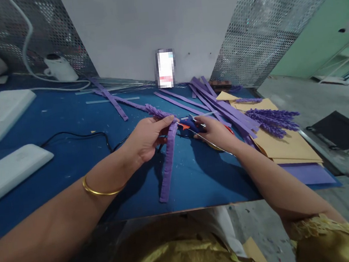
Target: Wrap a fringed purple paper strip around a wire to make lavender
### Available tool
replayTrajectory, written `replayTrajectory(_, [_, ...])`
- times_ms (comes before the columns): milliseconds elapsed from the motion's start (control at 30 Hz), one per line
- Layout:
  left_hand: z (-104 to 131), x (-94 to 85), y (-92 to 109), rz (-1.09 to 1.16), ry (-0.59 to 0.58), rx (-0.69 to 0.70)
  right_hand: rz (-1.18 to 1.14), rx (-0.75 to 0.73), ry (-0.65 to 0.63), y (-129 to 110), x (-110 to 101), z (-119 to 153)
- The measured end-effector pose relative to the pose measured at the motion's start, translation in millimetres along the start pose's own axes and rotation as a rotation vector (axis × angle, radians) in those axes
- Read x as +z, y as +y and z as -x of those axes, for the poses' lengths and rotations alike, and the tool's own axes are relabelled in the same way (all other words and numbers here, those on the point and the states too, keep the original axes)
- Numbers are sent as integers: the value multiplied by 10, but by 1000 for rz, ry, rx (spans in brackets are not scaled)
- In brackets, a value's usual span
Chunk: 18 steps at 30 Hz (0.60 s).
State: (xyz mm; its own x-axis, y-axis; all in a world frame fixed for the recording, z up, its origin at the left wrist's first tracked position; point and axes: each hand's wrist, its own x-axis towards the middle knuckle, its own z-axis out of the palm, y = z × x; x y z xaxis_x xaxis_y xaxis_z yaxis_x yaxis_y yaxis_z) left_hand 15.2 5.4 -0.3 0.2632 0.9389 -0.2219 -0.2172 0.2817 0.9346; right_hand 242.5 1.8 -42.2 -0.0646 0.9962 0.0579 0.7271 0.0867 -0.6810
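Observation:
My left hand (146, 140) pinches a purple paper lavender flower (156, 111) near the middle of the work surface. From its fingertips a fringed purple strip (168, 168) hangs down toward the front edge. A thin wire stem (208, 139) runs from the flower to the right, passing below my right hand (216, 133). That hand is closed around a blue glue gun (191, 125), whose orange nozzle points left, close to the strip at my left fingers. My right palm hides part of the gun.
Purple strips (218, 102) lie behind and right of my hands. Finished lavender stems (274, 120) rest on tan paper sheets (293, 148) at the right. A lit phone (166, 68) leans on the back panel. White power strips (12, 173) and a black cord (79, 133) occupy the left.

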Motion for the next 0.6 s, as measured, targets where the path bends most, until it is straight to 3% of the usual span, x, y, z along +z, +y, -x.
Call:
replayTrajectory(233, [-47, -51, 42, 13, 35, 28, -77, 131, -49, -221, 65, 96])
replayTrajectory(333, [-38, -38, 29, -6, 14, 9, 44, 62, -92, -260, 1, 113])
replayTrajectory(400, [-21, -20, 18, -20, 6, -8, 211, -33, -30, -260, -79, 105])
replayTrajectory(467, [1, 0, 1, -36, -2, -25, 319, -97, 108, -262, -159, 94])
replayTrajectory(533, [24, 19, -28, -61, -30, -31, 226, -137, 195, -280, -206, 91])
replayTrajectory(600, [49, 39, -71, -91, -79, -34, -48, -163, 148, -315, -204, 104])
